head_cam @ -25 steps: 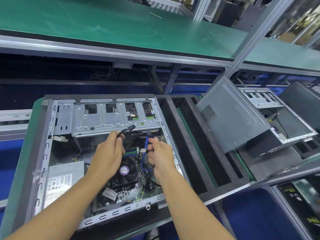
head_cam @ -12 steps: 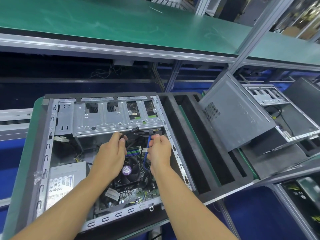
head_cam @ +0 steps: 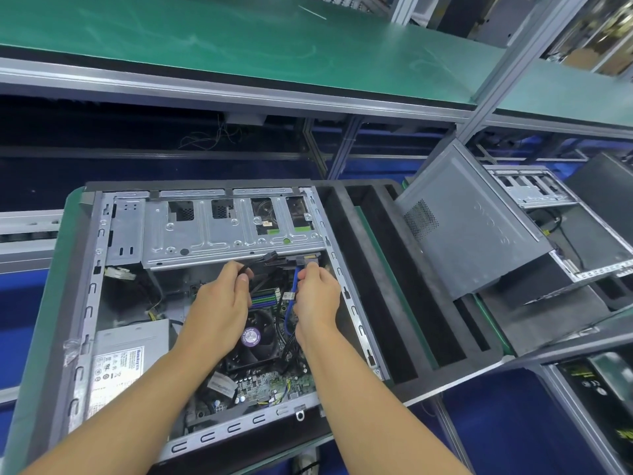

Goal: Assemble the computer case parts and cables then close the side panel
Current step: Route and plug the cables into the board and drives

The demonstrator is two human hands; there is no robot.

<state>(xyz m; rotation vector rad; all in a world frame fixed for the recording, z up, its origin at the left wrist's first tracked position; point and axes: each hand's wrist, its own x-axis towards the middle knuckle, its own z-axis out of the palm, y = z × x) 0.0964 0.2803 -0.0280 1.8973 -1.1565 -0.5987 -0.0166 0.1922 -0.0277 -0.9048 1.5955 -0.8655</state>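
Below my head camera, an open computer case lies on its side on a green-edged tray, its long axis running from near me toward the far shelf. Its open face points up at me. Across the far end sits a silver drive cage, its long side running left to right.

My left hand reaches into the middle of the case. Its fingers are closed around a black cable whose dark connector points right and away, toward the lower edge of the drive cage.

My right hand sits just beside it, to the right. Its thumb and fingers pinch narrowly at the top of a blue cable. That cable runs almost straight toward me, down to the motherboard. Its far end meets a flat plug under the cage; I cannot tell whether it is seated.

Between my wrists I see a black cooler fan with a purple round label. A grey power supply fills the near left corner.

To the right, well apart from the case, a grey side panel leans tilted against a second open case.
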